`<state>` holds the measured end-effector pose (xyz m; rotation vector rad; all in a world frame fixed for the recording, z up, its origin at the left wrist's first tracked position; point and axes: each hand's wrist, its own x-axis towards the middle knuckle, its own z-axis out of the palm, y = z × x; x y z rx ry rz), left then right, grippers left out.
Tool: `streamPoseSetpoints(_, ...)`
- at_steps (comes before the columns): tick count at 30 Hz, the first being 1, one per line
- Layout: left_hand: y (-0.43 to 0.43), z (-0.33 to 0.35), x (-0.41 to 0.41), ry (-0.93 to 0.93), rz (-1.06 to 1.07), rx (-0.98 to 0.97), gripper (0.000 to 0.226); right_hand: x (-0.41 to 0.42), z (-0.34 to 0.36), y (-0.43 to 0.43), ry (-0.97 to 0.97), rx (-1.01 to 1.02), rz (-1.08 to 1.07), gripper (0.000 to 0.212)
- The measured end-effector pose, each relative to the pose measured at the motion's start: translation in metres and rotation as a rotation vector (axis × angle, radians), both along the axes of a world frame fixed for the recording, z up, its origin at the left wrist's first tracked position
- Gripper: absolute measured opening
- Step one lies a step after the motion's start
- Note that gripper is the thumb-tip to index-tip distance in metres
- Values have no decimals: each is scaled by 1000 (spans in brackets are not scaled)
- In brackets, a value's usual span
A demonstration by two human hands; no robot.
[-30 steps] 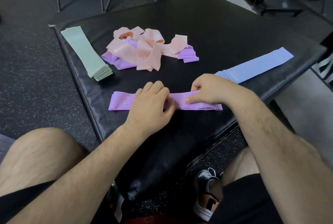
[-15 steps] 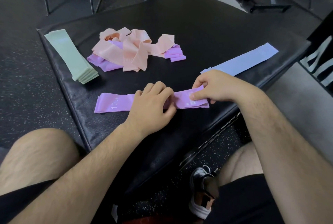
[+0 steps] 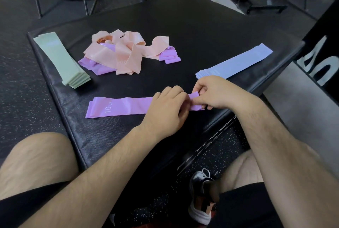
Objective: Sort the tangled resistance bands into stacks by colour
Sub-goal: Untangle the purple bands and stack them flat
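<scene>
Fingers (image 3: 174, 93) of left hand (image 3: 165, 112) curled and bunched over the purple band (image 3: 121, 106), holding it down on the black mat (image 3: 201, 31) just right of the band's middle. Next rightward, right hand (image 3: 218, 92) pinching the band's right end, doubled back into a short fold between thumb and fingertips.

Runs left to right, long axis nearly level, with the "10 LB" end lying free and flat, well left of both hands. Puts left hand nearer the flat length, right hand alone on the fold. Likely calls for drawing that fold out rightward.

Hidden under the left palm: a stretch of band. Cannot tell how many layers make up the fold.

Beyond the band's left end, green stack (image 3: 62, 61). Beyond its middle, pink-and-purple tangle (image 3: 124, 53), purple strands mostly buried. Beyond its right end, pale blue stack (image 3: 236, 62), near corner close behind the right knuckles, contact unclear.
</scene>
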<state>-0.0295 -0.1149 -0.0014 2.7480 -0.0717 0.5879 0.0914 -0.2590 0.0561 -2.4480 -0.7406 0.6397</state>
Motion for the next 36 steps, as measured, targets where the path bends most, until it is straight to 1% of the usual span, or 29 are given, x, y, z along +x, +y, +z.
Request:
streamPoseSetpoints(4, 3, -4, 0, 14, 22, 7, 22, 3, -2, -6, -8, 2, -11, 13)
streamPoseSetpoints(6, 2, -3, -1, 30, 25, -1, 22, 2, 0, -11, 3, 11, -20, 19)
streamPoseSetpoints(8, 2, -2, -2, 39, 28, -8, 25, 0, 1, -13, -34, 14, 1, 22)
streamPoseSetpoints(10, 2, -2, -2, 38, 27, -6, 26, -1, 2, -13, -89, -14, 43, 17)
streamPoseSetpoints(12, 2, -2, -1, 45, 25, -18, 23, -2, 3, -13, -98, -24, 61, 13)
streamPoseSetpoints(15, 2, 0, -1, 66, 22, -59, 28, -6, 5, -13, -122, -49, 69, 10)
streamPoseSetpoints(18, 3, 7, 3, 108, -6, -142, 19, -10, 8, -10, -224, -89, 103, 5)
streamPoseSetpoints(21, 11, 19, 13, 63, 12, -191, 12, -12, 16, 0, -293, -32, 99, 6)
streamPoseSetpoints(23, 18, 27, 21, 15, 39, -155, 12, -9, 21, 8, -347, 30, 79, 8)
streamPoseSetpoints(25, 26, 34, 31, 10, 57, -114, 14, -4, 23, 17, -388, 84, 46, 8)
streamPoseSetpoints(29, 47, 42, 55, 37, 65, -91, 32, 10, 21, 38, -400, 128, 19, 11)
streamPoseSetpoints(30, 52, 43, 62, 39, 71, -87, 32, 14, 19, 43, -401, 134, 17, 12)
streamPoseSetpoints(33, 62, 42, 85, 81, 129, -52, 20, 22, 16, 56, -433, 93, 15, 15)
streamPoseSetpoints(36, 68, 40, 107, 134, 189, -15, 22, 30, 11, 64, -481, 26, 11, 21)
